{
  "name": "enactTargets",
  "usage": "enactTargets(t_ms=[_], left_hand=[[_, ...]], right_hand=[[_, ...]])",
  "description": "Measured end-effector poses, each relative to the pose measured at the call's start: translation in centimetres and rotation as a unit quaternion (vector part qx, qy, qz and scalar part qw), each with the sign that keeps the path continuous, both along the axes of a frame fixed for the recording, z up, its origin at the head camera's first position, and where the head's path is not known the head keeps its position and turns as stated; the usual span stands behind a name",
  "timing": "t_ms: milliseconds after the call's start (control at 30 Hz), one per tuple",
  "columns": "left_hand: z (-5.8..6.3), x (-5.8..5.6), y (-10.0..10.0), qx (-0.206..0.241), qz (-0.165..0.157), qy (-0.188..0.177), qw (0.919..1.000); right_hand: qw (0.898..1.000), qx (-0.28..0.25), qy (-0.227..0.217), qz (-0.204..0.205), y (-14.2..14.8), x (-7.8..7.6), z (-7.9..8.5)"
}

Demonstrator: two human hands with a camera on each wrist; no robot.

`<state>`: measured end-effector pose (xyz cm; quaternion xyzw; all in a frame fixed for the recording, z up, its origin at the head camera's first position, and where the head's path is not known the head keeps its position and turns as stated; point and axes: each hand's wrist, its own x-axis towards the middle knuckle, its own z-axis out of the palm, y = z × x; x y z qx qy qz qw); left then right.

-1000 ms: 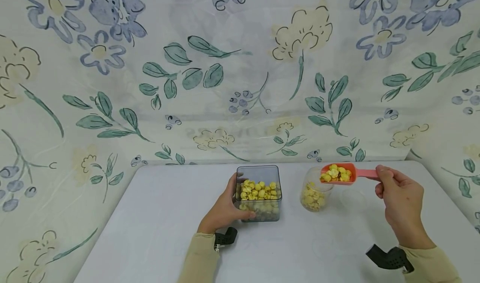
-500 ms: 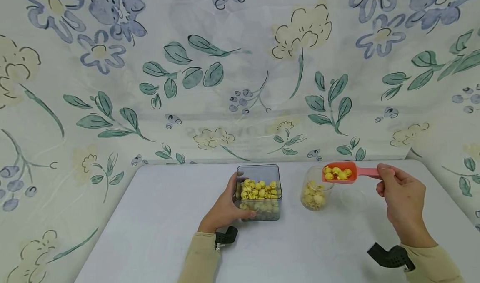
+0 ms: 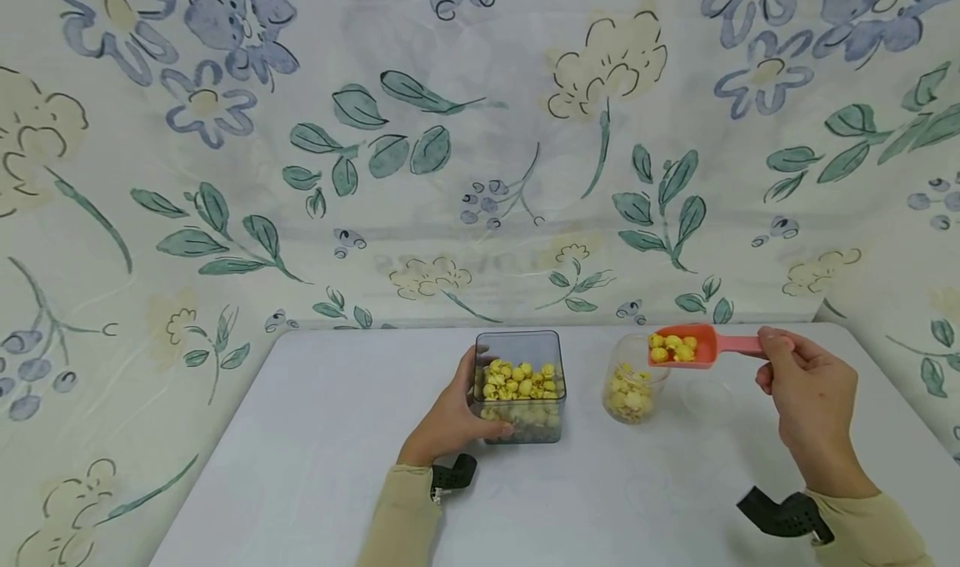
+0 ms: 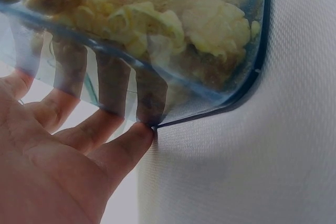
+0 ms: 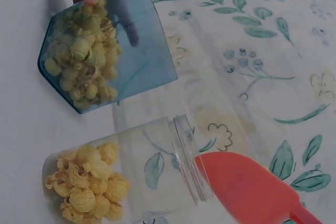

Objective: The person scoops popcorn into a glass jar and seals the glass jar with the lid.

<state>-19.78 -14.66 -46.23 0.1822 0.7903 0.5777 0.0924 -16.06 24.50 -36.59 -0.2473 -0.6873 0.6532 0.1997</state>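
Observation:
My left hand (image 3: 453, 413) grips a square, see-through blue-grey container (image 3: 519, 423) by its left side, thumb across the front. Yellow popcorn (image 3: 517, 381) fills its lower part. In the left wrist view, fingers (image 4: 118, 153) press against the container's wall. My right hand (image 3: 813, 392) pinches the handle of a red scoop (image 3: 705, 346), its tip over the mouth of a clear round jar (image 3: 633, 383). Several popcorn pieces sit in the scoop. Popcorn (image 5: 92, 184) also lies in the bottom of the jar, and the scoop's edge overlaps the jar's rim in the right wrist view.
A faint clear round disc (image 3: 708, 400) lies on the white table (image 3: 322, 434) right of the jar. Behind the table hangs a floral-patterned cloth (image 3: 487, 150). The container stands a short gap left of the jar.
The scoop and my right hand have shifted slightly right. Fewer popcorn pieces are in the scoop than a second ago. My left hand and the container stay in place.

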Motion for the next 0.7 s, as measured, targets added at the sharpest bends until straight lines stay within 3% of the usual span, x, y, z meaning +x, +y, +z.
enactTargets(t_ms=[700], left_hand=[[0.13, 0.11, 0.06, 0.008, -0.002, -0.005, 1.0]], right_hand=[[0.991, 0.132, -0.027, 0.015, -0.23, -0.16, 0.57]])
